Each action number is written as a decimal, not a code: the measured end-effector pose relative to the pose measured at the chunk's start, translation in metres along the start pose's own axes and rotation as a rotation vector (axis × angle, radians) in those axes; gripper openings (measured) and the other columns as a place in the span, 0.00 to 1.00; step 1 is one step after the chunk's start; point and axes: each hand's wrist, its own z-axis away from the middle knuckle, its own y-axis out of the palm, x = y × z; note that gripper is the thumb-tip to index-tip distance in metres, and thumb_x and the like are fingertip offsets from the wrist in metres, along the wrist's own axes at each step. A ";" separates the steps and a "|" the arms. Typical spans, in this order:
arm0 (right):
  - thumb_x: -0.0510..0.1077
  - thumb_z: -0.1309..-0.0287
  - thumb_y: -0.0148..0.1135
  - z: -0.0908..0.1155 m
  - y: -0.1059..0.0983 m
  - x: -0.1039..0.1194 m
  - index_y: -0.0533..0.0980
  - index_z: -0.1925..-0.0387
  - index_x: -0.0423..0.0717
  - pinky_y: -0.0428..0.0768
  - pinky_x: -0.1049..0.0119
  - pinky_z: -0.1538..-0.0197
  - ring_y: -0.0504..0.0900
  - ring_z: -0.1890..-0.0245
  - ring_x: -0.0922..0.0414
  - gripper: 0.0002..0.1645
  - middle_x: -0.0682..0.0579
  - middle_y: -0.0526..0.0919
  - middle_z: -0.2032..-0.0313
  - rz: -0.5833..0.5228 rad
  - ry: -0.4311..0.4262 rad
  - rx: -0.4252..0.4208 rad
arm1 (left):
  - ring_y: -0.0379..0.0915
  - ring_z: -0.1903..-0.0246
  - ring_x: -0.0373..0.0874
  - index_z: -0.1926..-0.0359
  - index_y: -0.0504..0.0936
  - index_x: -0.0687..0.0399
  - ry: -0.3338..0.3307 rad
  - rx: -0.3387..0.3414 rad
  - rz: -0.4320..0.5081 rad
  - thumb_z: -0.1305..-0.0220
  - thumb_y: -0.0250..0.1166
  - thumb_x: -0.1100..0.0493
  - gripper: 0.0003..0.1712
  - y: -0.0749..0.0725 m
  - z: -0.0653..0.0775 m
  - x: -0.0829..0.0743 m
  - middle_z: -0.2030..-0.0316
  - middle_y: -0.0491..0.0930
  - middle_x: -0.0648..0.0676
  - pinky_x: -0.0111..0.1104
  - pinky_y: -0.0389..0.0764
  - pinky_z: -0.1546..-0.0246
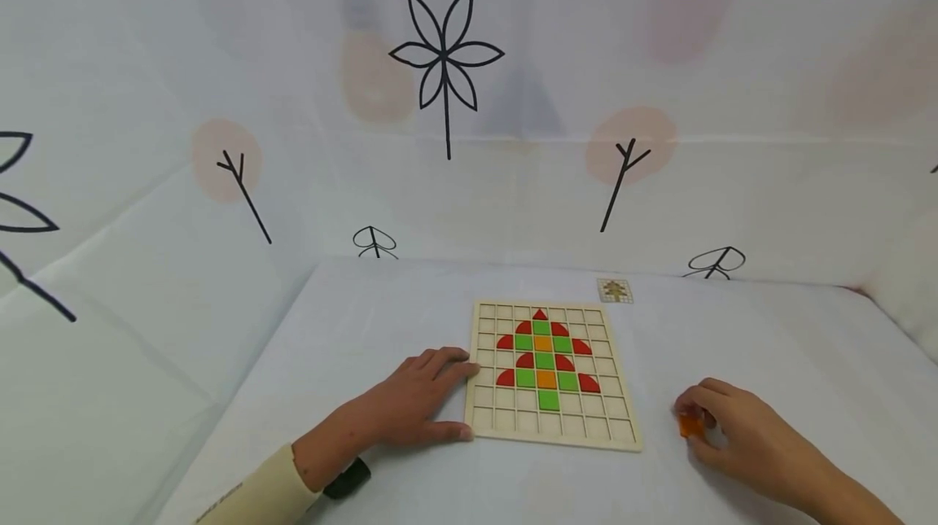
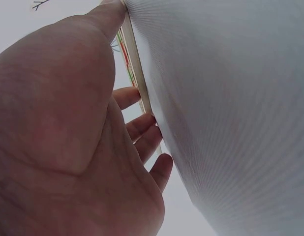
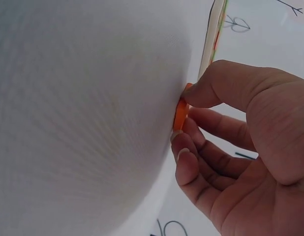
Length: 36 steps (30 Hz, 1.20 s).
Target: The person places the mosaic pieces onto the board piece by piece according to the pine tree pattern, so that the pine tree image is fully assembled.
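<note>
A square wooden grid board point(image 1: 487, 421) lies on the white cloth. Red, green and orange tiles point(image 1: 545, 360) in its cells form a tree shape. My left hand point(image 1: 410, 399) rests along the board's left edge, thumb near the front corner and fingertips farther back; in the left wrist view the fingers point(image 2: 139, 126) meet the board's side point(image 2: 135, 54). Right of the board, my right hand point(image 1: 747, 435) pinches an orange tile point(image 1: 690, 426) between thumb and fingers. The right wrist view shows this orange tile point(image 3: 181, 113) on edge, close to the cloth.
Behind the board's far right corner lies a small card point(image 1: 615, 290) printed with a tree on a grid. A dark band point(image 1: 348, 479) shows at my left wrist. White fabric walls point(image 1: 513, 207) with drawn plants stand around the back and sides.
</note>
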 end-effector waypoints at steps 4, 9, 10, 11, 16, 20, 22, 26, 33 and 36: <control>0.34 0.61 0.85 0.000 -0.001 0.001 0.81 0.62 0.60 0.79 0.72 0.65 0.70 0.66 0.73 0.26 0.74 0.74 0.64 -0.007 -0.027 -0.021 | 0.58 0.26 0.47 0.18 0.58 0.33 0.008 -0.004 -0.005 0.34 0.59 0.21 0.51 0.000 0.000 0.000 0.22 0.57 0.46 0.50 0.65 0.25; 0.36 0.57 0.84 -0.004 -0.004 0.007 0.82 0.60 0.61 0.80 0.71 0.63 0.71 0.66 0.72 0.25 0.73 0.75 0.63 -0.019 0.004 0.033 | 0.58 0.26 0.47 0.18 0.58 0.34 0.012 -0.007 -0.007 0.33 0.59 0.21 0.50 -0.002 0.000 -0.001 0.22 0.57 0.46 0.50 0.65 0.25; 0.36 0.55 0.84 -0.005 -0.005 0.008 0.82 0.60 0.61 0.81 0.71 0.62 0.72 0.65 0.72 0.24 0.73 0.75 0.63 -0.025 0.019 0.055 | 0.58 0.26 0.47 0.18 0.58 0.34 0.012 -0.007 -0.008 0.33 0.58 0.21 0.50 -0.002 0.000 -0.001 0.22 0.57 0.46 0.50 0.65 0.25; 0.37 0.54 0.83 -0.006 -0.006 0.010 0.82 0.59 0.61 0.81 0.71 0.62 0.72 0.65 0.72 0.23 0.72 0.75 0.63 -0.032 0.033 0.077 | 0.58 0.26 0.47 0.18 0.58 0.34 0.012 -0.007 -0.009 0.33 0.58 0.21 0.51 -0.002 0.000 -0.001 0.22 0.57 0.46 0.50 0.65 0.25; 0.36 0.53 0.81 -0.013 -0.008 0.019 0.82 0.59 0.61 0.82 0.70 0.60 0.73 0.64 0.71 0.23 0.71 0.76 0.62 -0.061 0.029 0.113 | 0.58 0.25 0.47 0.18 0.58 0.33 0.007 -0.005 -0.013 0.33 0.58 0.20 0.51 -0.002 0.000 -0.001 0.21 0.57 0.45 0.49 0.65 0.25; 0.35 0.53 0.80 -0.018 -0.006 0.028 0.82 0.59 0.61 0.83 0.70 0.60 0.74 0.64 0.71 0.23 0.71 0.77 0.61 -0.086 -0.009 0.100 | 0.58 0.25 0.47 0.18 0.58 0.32 0.002 -0.003 -0.013 0.34 0.58 0.20 0.51 0.000 -0.001 0.000 0.21 0.57 0.45 0.49 0.65 0.25; 0.35 0.53 0.80 -0.021 -0.005 0.033 0.82 0.59 0.61 0.83 0.70 0.60 0.74 0.64 0.70 0.23 0.71 0.77 0.61 -0.094 -0.013 0.108 | 0.58 0.26 0.47 0.18 0.57 0.32 0.001 -0.003 -0.014 0.34 0.58 0.19 0.51 0.000 -0.001 0.000 0.21 0.57 0.45 0.49 0.65 0.25; 0.38 0.50 0.79 -0.030 -0.003 0.043 0.83 0.58 0.63 0.83 0.70 0.59 0.74 0.63 0.69 0.21 0.70 0.78 0.59 -0.106 0.006 0.159 | 0.59 0.26 0.47 0.18 0.58 0.32 0.008 -0.010 -0.015 0.34 0.57 0.19 0.51 0.001 0.000 0.000 0.22 0.57 0.45 0.49 0.66 0.25; 0.40 0.48 0.80 -0.045 0.001 0.061 0.83 0.57 0.64 0.83 0.71 0.58 0.75 0.62 0.68 0.20 0.69 0.78 0.58 -0.138 -0.024 0.190 | 0.59 0.26 0.47 0.18 0.58 0.33 0.010 -0.011 -0.010 0.34 0.57 0.19 0.51 0.000 0.000 0.000 0.22 0.57 0.46 0.50 0.66 0.25; 0.40 0.49 0.80 -0.050 0.003 0.069 0.83 0.57 0.63 0.84 0.70 0.57 0.75 0.61 0.67 0.20 0.69 0.78 0.59 -0.144 -0.030 0.194 | 0.59 0.26 0.48 0.18 0.58 0.33 0.014 -0.012 -0.014 0.34 0.56 0.19 0.51 0.000 0.000 0.000 0.22 0.57 0.46 0.50 0.66 0.26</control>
